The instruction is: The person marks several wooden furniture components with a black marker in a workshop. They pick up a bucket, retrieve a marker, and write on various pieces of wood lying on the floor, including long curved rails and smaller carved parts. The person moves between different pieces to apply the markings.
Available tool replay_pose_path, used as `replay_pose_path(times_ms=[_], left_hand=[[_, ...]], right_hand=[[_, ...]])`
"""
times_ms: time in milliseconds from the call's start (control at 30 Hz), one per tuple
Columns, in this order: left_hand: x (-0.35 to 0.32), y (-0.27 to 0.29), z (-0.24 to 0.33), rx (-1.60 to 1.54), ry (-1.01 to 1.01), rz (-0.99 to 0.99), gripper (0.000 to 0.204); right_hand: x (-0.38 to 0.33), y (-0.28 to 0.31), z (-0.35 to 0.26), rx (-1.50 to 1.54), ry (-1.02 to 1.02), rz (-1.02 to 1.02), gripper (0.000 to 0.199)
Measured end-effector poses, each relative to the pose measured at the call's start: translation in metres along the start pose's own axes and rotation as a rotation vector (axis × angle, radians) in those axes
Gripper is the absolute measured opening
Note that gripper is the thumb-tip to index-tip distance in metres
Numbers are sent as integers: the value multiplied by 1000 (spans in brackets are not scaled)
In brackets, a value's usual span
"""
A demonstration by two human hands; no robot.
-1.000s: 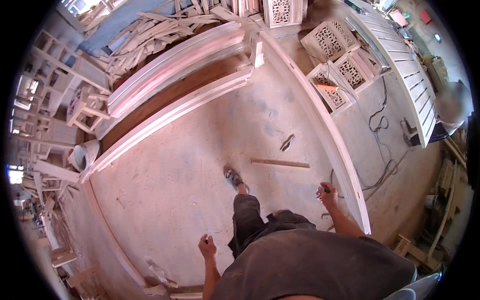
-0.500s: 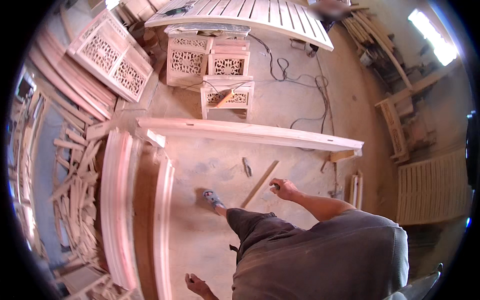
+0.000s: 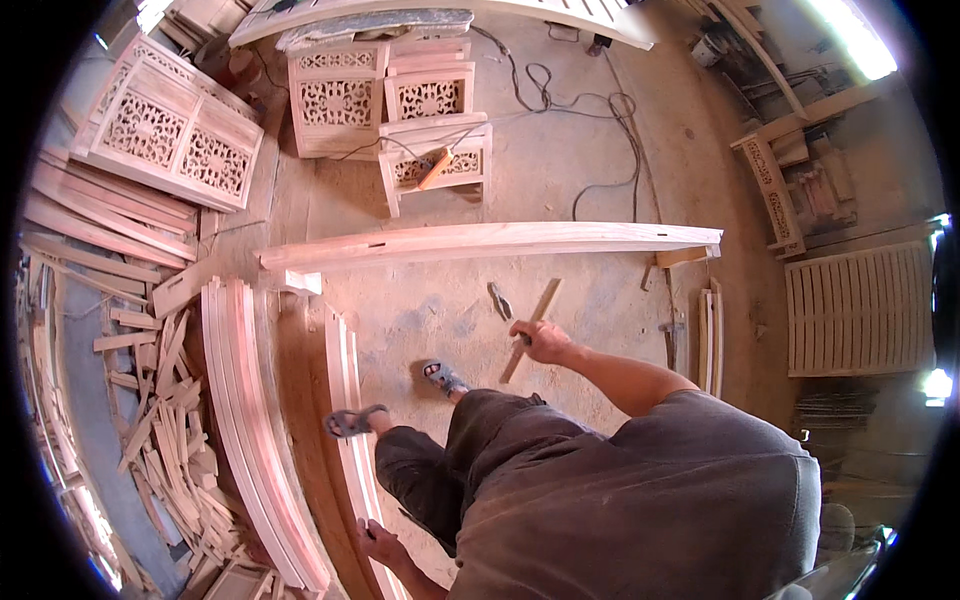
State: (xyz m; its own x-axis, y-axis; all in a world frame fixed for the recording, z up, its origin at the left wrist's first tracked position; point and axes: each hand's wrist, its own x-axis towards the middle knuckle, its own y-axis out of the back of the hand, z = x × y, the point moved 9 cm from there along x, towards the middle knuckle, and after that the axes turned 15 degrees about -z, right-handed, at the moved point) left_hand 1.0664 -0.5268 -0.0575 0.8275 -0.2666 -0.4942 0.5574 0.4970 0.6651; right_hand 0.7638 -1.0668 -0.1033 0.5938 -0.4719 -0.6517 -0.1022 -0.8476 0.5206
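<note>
Curved moulding lying on the floor at the feet, left hand resting on its near end, fingers partly spread, not visibly gripping. Right hand reaching out over the floor, closing around or just touching a thin wooden strip; hard to tell which. Dark tool lying just beside that strip. Judging by this, work still early: nothing lifted, nothing joined. Wider arched frame lying alongside to the left. Long straight beam crossing the floor beyond, carved lattice panels standing further off, apparently finished
</note>
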Motion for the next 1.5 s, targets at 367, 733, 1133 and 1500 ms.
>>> replay_pose_path(times_ms=[367, 733, 1133, 1500], left_hand=[[-38, 29, 87, 187, 380, -166, 35], [70, 78, 107, 357, -388, -3, 33], [86, 98, 65, 345, -383, 238, 25], [18, 75, -27, -266, 148, 222, 29]], right_hand=[[36, -8, -22, 156, -67, 21, 31], [21, -21, 19, 301, -227, 21, 31], [60, -32, -19, 45, -201, -79, 28], [129, -36, -49, 80, 89, -209, 26]])
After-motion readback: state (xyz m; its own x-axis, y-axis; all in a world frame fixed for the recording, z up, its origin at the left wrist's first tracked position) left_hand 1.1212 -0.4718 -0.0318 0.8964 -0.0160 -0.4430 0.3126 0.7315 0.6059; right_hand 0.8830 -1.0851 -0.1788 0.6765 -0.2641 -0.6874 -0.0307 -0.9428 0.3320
